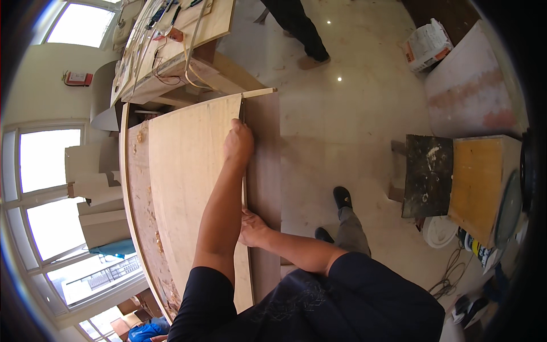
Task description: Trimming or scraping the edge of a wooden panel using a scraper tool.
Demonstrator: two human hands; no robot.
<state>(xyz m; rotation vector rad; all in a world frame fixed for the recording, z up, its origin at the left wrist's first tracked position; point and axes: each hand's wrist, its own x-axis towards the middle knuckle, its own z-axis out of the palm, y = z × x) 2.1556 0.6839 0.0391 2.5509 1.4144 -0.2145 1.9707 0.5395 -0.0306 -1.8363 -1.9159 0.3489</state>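
A large pale wooden panel [188, 148] lies in front of me on a brown bench top [265, 165]. My left hand [238, 140] is closed at the panel's right edge, close to its far corner. Nearer to my body, my right hand [252, 228] grips the same edge, its fingers curled against it and partly hidden. A thin wooden strip [259, 92] runs along the panel's far end and juts past its corner. Wood shavings [159, 242] are scattered on the bench left of the panel.
Beyond stands another worktable [196, 43] with tools, cords and strips. A person's legs [299, 28] show near it. At right are a dark board [428, 176], a yellowish box [476, 182], a white bucket [440, 231] and a bag [428, 45]. Someone in blue [147, 332] is at lower left.
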